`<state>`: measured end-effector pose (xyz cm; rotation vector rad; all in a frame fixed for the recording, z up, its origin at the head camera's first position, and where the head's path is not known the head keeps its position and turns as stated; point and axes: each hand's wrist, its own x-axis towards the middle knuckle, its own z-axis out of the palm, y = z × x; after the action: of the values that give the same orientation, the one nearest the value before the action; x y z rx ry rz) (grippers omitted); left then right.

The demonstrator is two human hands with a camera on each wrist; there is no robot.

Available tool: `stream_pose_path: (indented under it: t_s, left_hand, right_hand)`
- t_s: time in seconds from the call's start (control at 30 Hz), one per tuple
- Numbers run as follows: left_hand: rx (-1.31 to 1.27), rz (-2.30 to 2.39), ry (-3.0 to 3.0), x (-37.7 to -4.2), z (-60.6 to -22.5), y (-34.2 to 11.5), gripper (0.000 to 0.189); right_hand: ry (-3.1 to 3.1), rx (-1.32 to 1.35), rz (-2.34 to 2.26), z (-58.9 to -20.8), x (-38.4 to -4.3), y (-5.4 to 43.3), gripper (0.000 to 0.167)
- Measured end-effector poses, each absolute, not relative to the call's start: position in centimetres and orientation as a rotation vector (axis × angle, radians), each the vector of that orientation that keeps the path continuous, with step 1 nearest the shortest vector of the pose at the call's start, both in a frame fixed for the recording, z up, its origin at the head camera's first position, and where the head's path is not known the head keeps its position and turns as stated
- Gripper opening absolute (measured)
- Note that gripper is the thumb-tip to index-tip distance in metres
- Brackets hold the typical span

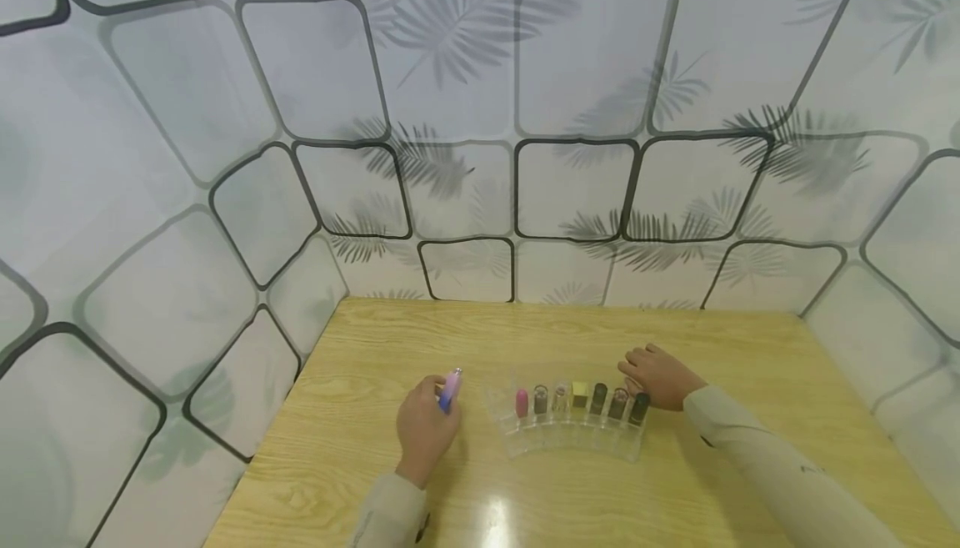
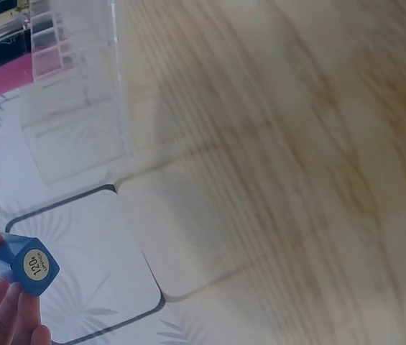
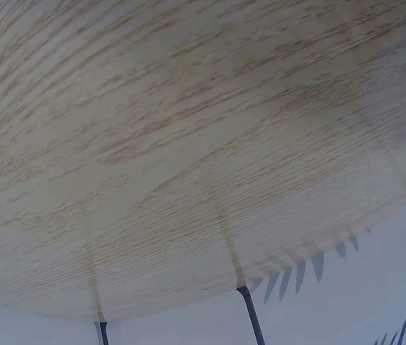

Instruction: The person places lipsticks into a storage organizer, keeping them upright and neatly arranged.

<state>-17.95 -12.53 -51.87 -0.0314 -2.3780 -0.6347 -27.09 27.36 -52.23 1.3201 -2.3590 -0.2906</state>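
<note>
My left hand (image 1: 429,423) holds a lipstick (image 1: 452,388) with a lilac upper part and a blue base. In the left wrist view its blue end (image 2: 36,267) bears a round label reading 120, with fingers (image 2: 17,310) around it. To its right stands a clear tiered lipstick holder (image 1: 573,439) with a row of several lipsticks, including a pink one (image 1: 522,403), a gold-capped one (image 1: 580,394) and a black one (image 1: 639,408). My right hand (image 1: 663,377) is at the holder's back right corner; whether its fingers grip the edge is unclear. The right wrist view shows no hand.
The holder stands on a wood-grain table (image 1: 360,339). Patterned wall covering (image 1: 465,189) with leaves and rounded squares rises behind the table and along both sides. The holder's front tier shows no lipsticks.
</note>
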Motion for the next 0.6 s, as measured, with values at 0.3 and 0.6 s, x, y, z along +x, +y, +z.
stream_pose_path:
  t_s: [0.3, 0.6]
  left_hand:
    - [-0.078, -0.752, -2.386, -18.1, -51.0, -10.3, 0.028]
    - [-0.200, -0.919, -2.373, -18.0, -50.6, -8.0, 0.028]
  right_hand:
    - [-2.419, 1.318, -0.339, -52.0, -27.0, 27.3, 0.026]
    - [-2.338, 1.320, -0.285, -52.3, -27.3, 27.4, 0.054]
